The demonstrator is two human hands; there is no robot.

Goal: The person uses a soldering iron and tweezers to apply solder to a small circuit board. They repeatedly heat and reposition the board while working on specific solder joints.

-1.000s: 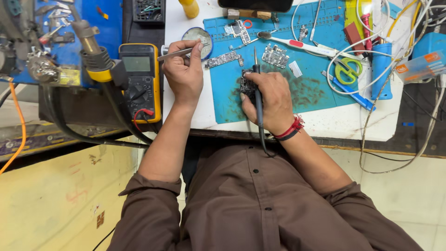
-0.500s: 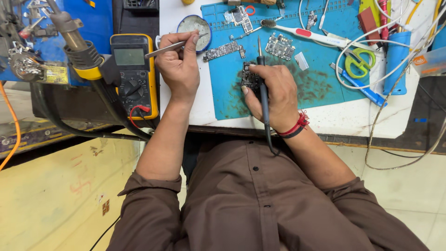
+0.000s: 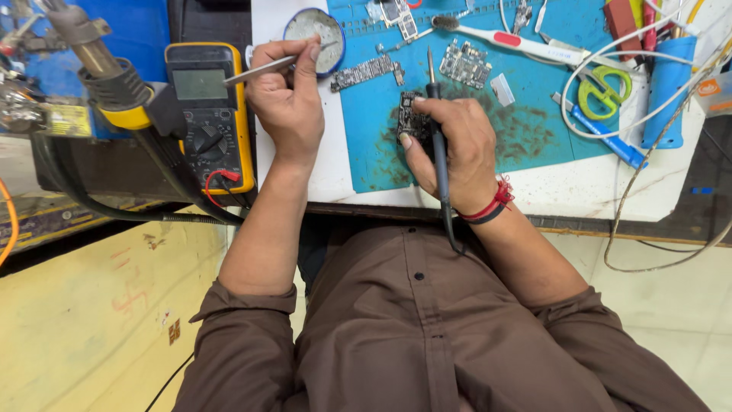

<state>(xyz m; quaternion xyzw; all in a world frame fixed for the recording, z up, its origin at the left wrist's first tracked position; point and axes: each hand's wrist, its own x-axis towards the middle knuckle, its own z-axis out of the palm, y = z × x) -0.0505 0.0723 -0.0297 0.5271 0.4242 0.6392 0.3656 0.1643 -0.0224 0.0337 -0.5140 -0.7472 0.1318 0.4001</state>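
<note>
L hand (image 3: 286,99) is pinched shut on metal tweezers (image 3: 263,69), thumb and forefinger clamped near the far end. Tweezers' long axis runs roughly along the table's far edge: tail end pointing out over the yellow multimeter (image 3: 207,114) at the table's left edge, working end dipping into the round tin (image 3: 314,30), which sits on the left border of the blue mat (image 3: 534,141).

R hand (image 3: 450,149) is closed round a soldering iron (image 3: 436,122), held pen-style; long axis runs near-to-far, tip aimed at the far edge, black cable trailing back over the near edge toward the body. R thumb and fingertips also press on a small dark circuit board (image 3: 412,118), flat on the mat just left of the iron shaft.

Key relation: board lies right of the L hand, nearer the near edge, apart from it by bare mat and white table. R hand is already on it, so clearly the nearer of the 2. Other loose boards (image 3: 465,62) lie further off, toward the far edge, with a white toothbrush (image 3: 518,42) and green scissors (image 3: 606,88) to the right.
</note>
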